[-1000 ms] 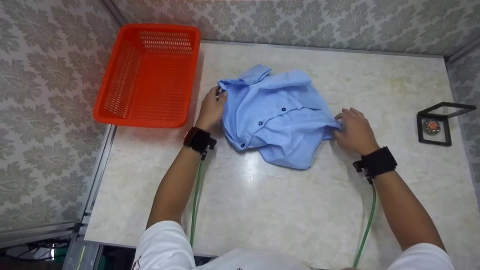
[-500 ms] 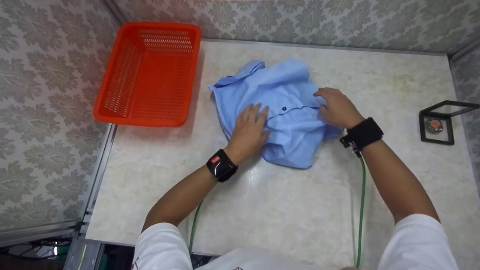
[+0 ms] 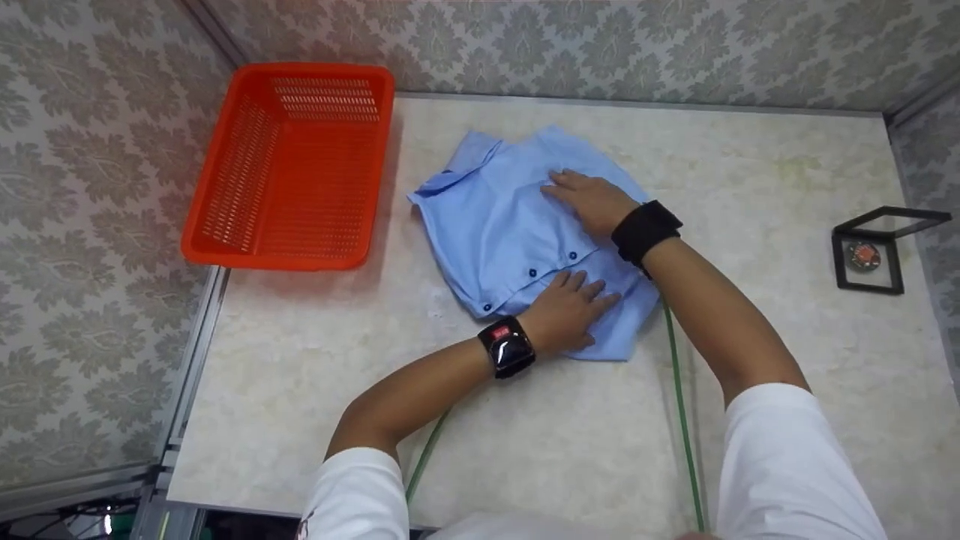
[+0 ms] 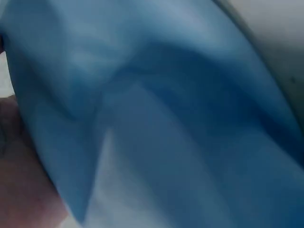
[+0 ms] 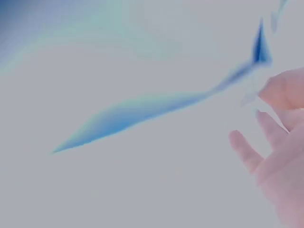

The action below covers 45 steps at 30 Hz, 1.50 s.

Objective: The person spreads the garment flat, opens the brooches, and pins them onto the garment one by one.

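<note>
Well, left hand [image 3: 564,313] on shirt [image 3: 491,225], wristband label [image 3: 501,331] unreadable

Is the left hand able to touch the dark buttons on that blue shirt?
Probably yes: the left hand rests on the light-blue shirt, and nothing covers the three dark buttons showing nearby.
</note>
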Tool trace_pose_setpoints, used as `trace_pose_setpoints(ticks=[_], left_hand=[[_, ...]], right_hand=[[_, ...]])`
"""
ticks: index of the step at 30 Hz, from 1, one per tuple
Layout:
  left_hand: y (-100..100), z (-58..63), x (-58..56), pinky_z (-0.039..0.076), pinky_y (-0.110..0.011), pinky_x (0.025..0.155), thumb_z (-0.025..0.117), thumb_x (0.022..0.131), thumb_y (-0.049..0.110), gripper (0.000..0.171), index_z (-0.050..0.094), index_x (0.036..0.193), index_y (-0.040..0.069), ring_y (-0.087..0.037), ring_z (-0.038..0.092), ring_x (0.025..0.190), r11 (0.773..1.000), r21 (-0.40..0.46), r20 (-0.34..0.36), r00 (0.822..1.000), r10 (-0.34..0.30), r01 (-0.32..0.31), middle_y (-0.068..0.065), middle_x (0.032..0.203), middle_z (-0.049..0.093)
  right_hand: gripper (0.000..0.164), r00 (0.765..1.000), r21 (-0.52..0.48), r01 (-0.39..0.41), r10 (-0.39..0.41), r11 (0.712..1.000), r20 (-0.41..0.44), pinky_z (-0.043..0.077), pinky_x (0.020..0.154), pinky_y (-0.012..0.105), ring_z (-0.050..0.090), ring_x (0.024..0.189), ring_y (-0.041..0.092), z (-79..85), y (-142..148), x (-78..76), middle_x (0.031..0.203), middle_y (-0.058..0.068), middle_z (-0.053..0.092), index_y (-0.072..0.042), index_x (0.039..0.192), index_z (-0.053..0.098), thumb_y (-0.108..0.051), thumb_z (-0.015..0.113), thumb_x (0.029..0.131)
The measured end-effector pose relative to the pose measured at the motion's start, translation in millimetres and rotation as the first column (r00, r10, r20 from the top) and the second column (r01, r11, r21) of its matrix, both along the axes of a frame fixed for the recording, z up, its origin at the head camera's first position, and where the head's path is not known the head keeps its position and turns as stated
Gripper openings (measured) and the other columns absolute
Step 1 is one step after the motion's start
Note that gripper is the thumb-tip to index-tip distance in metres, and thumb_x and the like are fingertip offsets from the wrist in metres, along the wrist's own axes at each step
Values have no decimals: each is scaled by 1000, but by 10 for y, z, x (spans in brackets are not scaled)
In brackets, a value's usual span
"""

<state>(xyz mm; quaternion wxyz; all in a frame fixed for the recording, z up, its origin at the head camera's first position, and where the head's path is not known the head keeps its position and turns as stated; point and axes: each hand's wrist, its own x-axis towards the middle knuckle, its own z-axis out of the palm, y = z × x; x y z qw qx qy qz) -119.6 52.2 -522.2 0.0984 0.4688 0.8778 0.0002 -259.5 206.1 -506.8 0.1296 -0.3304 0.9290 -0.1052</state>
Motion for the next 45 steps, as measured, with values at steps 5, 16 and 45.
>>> trace_pose_setpoints(ticks=[5, 16, 45], left_hand=[[-86, 43, -27, 26, -51, 117, 64, 97, 25, 50, 54, 146, 26, -33, 38, 142, 996, -8, 72, 994, -83, 83, -3, 153, 47], [-574, 192, -117, 22, -54, 117, 63, 93, 7, 23, 73, 112, 16, -25, 50, 132, 999, 31, 135, 990, 25, -29, 3, 117, 72], [-1147, 372, -1595, 49, -46, 88, 61, 96, 9, 27, 71, 121, 10, -34, 63, 105, 686, 217, -46, 695, 717, -694, -16, 113, 70]], right_hand=[[54, 997, 45, 80, -80, 996, -19, 27, 116, 55, 28, 145, 44, -23, 150, 27, 159, 25, 30, -6, 153, 41, 6, 42, 101], [48, 961, 216, 275, -258, 937, -103, 51, 75, 60, 59, 94, 52, 28, 558, 445, 115, 37, 56, 0, 147, 47, 3, 45, 98], [58, 961, 10, 129, -123, 992, -246, 56, 69, 51, 62, 106, 41, -18, -62, 1782, 124, 25, 60, -9, 140, 59, -35, 75, 90]])
